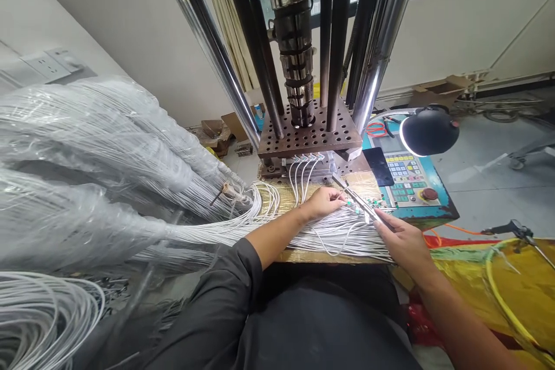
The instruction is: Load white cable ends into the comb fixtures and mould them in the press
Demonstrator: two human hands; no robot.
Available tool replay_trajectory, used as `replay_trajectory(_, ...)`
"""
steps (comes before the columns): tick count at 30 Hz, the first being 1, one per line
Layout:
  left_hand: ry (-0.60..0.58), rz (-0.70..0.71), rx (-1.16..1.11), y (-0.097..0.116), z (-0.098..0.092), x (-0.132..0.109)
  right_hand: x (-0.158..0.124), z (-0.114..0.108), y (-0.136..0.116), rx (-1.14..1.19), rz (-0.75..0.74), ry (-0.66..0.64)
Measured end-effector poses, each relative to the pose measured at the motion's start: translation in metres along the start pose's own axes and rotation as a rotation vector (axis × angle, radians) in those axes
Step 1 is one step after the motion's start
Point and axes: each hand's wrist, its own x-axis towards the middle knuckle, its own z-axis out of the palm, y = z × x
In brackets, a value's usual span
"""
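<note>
My right hand (401,238) grips the lower end of a narrow metal bar (356,199), which slants up and left above the cables. Close to the bar's upper part, my left hand (325,203) has its fingers pinched together. What sits between those fingertips is too small to make out. Under both hands lies a thick layer of white cables (333,237), their ends with small green-and-metal connectors (379,203) gathered at the right. Ahead, several white cables (303,176) run into a metal mold (310,163) beneath the press plate (312,134).
Plastic-wrapped cable bundles (95,144) fill the left side. Right of the press stand a control panel (410,176), a dark phone-like slab (378,166), red-handled scissors (376,129) and a lit lamp (429,130). A yellow sack (477,289) lies at lower right.
</note>
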Motion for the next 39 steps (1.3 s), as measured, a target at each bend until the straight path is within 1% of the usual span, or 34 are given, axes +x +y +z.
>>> replay_trajectory(3,0.043,-0.021,0.027,-0.005,0.001,0.002,0.001,0.000,-0.001,-0.001,0.013,0.006)
replay_trajectory(5,0.044,-0.018,0.075,-0.006,0.002,0.004,0.001,0.000,-0.001,-0.010,0.010,0.011)
replay_trajectory(8,0.037,0.024,0.198,-0.004,0.001,0.004,0.002,0.000,0.000,-0.015,0.003,0.015)
replay_trajectory(11,0.025,0.152,0.350,0.003,0.000,0.002,0.002,0.000,0.001,-0.014,0.001,0.022)
replay_trajectory(14,0.001,0.310,0.573,0.012,-0.003,0.000,0.002,0.001,0.001,-0.022,0.002,0.030)
replay_trajectory(16,-0.023,0.356,0.694,0.019,-0.005,-0.001,0.002,0.001,0.000,-0.022,-0.007,0.033)
replay_trajectory(21,-0.073,0.342,0.802,0.032,-0.007,-0.003,0.002,0.004,-0.003,-0.003,0.011,0.055)
replay_trajectory(23,-0.049,0.329,0.823,0.032,-0.005,-0.004,0.002,0.004,-0.002,-0.004,0.023,0.057)
replay_trajectory(25,0.000,0.318,0.831,0.029,-0.002,-0.005,0.002,0.005,-0.001,-0.009,0.027,0.056)
replay_trajectory(29,0.083,0.292,0.785,0.023,0.004,-0.005,0.002,0.003,-0.005,-0.032,0.021,0.044)
replay_trajectory(32,0.088,0.271,0.677,0.020,0.005,-0.003,0.001,0.000,-0.011,-0.055,0.043,0.042)
replay_trajectory(35,0.057,0.215,0.438,0.019,0.001,0.002,0.002,-0.002,-0.015,-0.063,0.070,0.039)
replay_trajectory(36,0.064,0.183,0.336,0.019,0.000,0.005,0.002,-0.002,-0.015,-0.060,0.071,0.040)
replay_trajectory(39,0.172,0.089,0.023,0.024,-0.005,0.014,0.003,-0.002,-0.013,-0.048,0.066,0.058)
